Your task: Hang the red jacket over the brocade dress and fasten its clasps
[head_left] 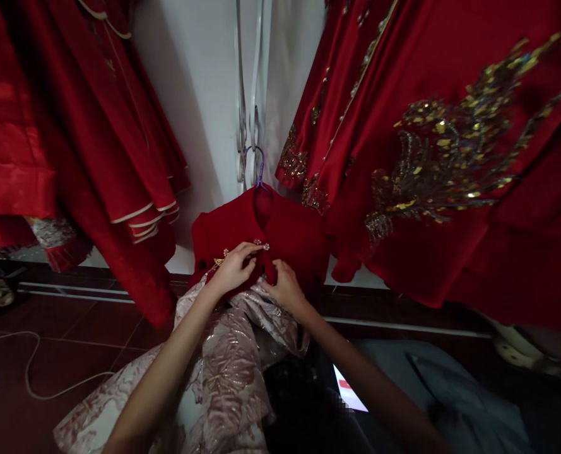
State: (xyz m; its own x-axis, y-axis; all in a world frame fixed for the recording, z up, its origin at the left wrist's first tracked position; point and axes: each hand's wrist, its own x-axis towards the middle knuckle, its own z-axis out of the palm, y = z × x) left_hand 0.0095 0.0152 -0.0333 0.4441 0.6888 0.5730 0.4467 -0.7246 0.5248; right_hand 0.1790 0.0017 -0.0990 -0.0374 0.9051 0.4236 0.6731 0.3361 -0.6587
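A red jacket (299, 233) with jewelled buttons (266, 246) hangs on a purple hanger (260, 165) in front of me. My left hand (235, 270) is closed on the jacket's front, its fingertips reaching the buttons. At the opening's lower edge, my right hand (284, 287) pinches the red cloth between thumb and fingers. Below both hands, a pale pink patterned brocade fabric (228, 359) with floral figures spreads down toward my lap. How it joins the jacket is hidden by my hands and the folds.
Red garments (86, 126) hang at the left; others with gold sequin embroidery (441, 139) hang at the right. White metal bars (248, 75) run down the wall behind. A white cable (36, 366) lies on the tiled floor (91, 321). A lit screen (349, 388) shows beside my right forearm.
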